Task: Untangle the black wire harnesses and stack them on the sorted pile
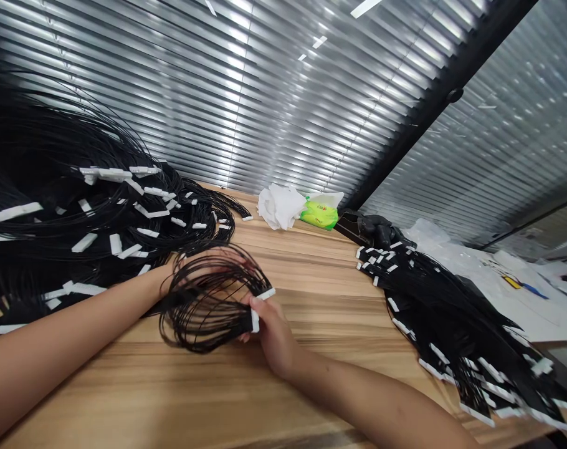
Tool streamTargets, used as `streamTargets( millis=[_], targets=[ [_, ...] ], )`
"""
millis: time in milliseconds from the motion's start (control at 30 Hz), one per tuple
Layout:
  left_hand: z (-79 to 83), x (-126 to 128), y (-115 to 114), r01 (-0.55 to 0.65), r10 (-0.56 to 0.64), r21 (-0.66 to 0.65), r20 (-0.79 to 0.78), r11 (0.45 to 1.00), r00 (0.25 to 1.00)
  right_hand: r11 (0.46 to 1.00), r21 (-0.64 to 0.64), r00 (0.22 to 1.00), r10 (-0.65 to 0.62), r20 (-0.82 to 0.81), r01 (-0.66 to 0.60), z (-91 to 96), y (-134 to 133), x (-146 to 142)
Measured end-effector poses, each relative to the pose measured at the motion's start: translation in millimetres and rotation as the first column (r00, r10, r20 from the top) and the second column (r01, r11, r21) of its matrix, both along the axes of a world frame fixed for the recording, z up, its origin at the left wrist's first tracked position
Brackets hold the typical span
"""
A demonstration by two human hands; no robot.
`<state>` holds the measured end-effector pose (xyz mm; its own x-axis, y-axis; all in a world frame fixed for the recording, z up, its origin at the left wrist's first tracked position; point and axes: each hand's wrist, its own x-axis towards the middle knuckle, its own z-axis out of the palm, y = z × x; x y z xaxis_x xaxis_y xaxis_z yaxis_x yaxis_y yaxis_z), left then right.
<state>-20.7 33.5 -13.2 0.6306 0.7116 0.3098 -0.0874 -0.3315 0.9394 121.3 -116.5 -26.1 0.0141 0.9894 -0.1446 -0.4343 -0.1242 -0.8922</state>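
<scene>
A loop of thin black wires with white plastic connectors [209,305] sits above the wooden tabletop [321,262]. My right hand [271,330] is shut on the loop's connector end, with a white connector [255,321] showing against the fingers. My left hand [213,259] lies behind the far side of the loop, and the wires cross it, partly hiding its fingers. A large heap of the same wires and connectors [54,162] lies just beyond my left forearm, and another [456,318] spreads to the right of my right forearm.
White crumpled tissue [278,207] and a green tissue packet [319,213] stand at the table's far edge. A dark object [374,227] lies beside them. White sheets [521,293] lie at the right, and slatted blinds [171,93] cover the glass behind.
</scene>
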Motion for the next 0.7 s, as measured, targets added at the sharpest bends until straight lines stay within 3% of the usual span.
streamTargets(
  millis=[67,133,200,267,400,500,700],
  targets=[
    [0.0,1.3,7.2,0.031,-0.030,-0.105,0.016,0.994,0.999,0.989,-0.013,0.989,-0.150,-0.009,0.150,2.4,1.7,0.2],
    [3.5,4.8,8.8,-0.028,0.047,-0.262,0.068,0.965,0.997,0.965,-0.016,0.965,-0.263,-0.023,0.262,4.0,3.7,0.8],
    [8.2,9.8,5.7,-0.073,0.138,-0.400,0.134,0.914,0.981,0.953,0.004,0.952,-0.304,-0.015,0.304,5.0,5.1,1.3],
    [11.7,14.0,1.4,-0.053,0.155,-0.424,0.211,0.904,0.965,0.947,0.026,0.947,-0.321,0.016,0.321,5.3,5.5,1.4],
    [10.2,15.6,0.8,-0.162,0.198,-0.193,0.182,0.968,0.963,0.935,0.052,0.934,-0.353,0.063,0.350,5.7,4.2,0.7],
    [4.0,13.3,5.4,-0.275,0.276,-0.024,0.060,0.961,0.959,0.929,0.053,0.927,-0.369,0.072,0.365,7.0,3.0,0.4],
    [0.2,11.7,-0.2,-0.112,0.168,0.296,-0.170,0.949,0.971,0.921,0.060,0.919,-0.388,0.076,0.384,7.4,0.7,0.5]
  ],
)
